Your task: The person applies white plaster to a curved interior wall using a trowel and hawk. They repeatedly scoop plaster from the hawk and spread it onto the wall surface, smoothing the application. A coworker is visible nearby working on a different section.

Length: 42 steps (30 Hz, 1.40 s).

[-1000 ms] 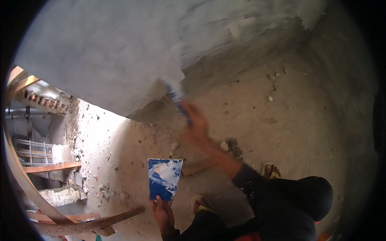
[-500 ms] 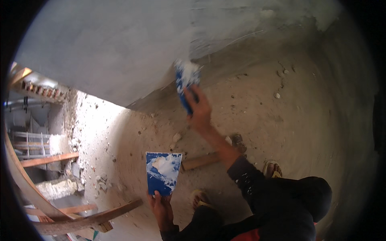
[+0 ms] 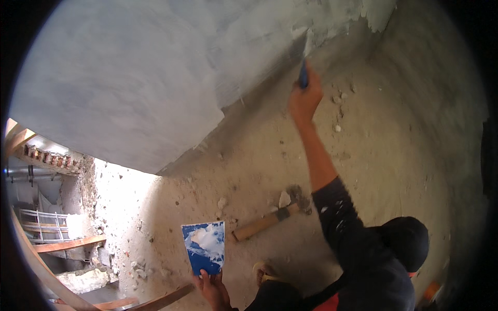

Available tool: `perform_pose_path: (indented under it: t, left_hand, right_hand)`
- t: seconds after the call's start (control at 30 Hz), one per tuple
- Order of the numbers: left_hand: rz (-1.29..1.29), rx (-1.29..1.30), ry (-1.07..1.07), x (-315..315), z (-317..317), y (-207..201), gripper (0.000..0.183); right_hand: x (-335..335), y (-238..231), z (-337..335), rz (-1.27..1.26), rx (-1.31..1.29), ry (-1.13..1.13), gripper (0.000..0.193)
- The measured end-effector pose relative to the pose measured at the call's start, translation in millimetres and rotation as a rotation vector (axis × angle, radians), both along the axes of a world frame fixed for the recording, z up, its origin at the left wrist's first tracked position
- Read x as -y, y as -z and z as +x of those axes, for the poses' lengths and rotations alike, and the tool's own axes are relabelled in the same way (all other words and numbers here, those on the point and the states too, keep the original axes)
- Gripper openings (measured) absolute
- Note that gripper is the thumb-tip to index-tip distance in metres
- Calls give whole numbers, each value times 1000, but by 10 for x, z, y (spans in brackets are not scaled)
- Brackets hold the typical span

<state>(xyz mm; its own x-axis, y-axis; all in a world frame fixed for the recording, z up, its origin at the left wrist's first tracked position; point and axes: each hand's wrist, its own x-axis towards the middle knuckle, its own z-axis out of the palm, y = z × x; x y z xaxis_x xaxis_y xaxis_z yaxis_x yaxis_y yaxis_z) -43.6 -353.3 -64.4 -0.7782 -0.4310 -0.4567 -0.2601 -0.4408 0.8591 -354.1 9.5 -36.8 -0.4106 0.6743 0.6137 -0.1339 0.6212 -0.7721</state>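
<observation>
My left hand [image 3: 212,290] is closed on the lower edge of a blue plastic putty spreader [image 3: 196,260]. A thick lump of white putty [image 3: 208,238] covers most of its face. Up at the right, my right hand [image 3: 306,101] grips a second blue putty spreader [image 3: 304,75], seen nearly edge-on. Its whitened far edge appears to meet the lower part of the grey-white wall [image 3: 135,83]. Smooth coating covers most of this wall; ragged patches and a darker strip run along its bottom edge.
On the dusty floor [image 3: 378,155] lies a wooden bar with a dark end [image 3: 264,223], hammer-like, near rubble [image 3: 285,198]. My sandalled foot [image 3: 263,272] stands close by. At left, beyond a bright floor edge, are timber beams [image 3: 70,243], metal bars and broken masonry [image 3: 88,280].
My right hand has moved up and to the right with its spreader, now turned edge-on at the wall. The left hand keeps its spreader, slightly lower in view. The view has shifted.
</observation>
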Motion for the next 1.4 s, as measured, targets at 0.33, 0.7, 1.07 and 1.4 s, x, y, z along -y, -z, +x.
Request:
perform_pose_path:
  t: [0.33,0.7,1.07,1.4]
  left_hand:
    - [-34,-57,32,-24,23,38,41]
    - [-921,352,397,19,153,-27,31]
    - [-1049,114,361,-352,140,-381,35]
    - [-179,40,-111,-384,179,-315,38]
  right_hand:
    - [1058,727,934,155,23,-642,67]
    - [-1239,-1434,207,1129,-234,-161,59]
    - [-1450,438,591,958,114,-406,49]
    - [-1565,-288,-14,622,-116,-203,55]
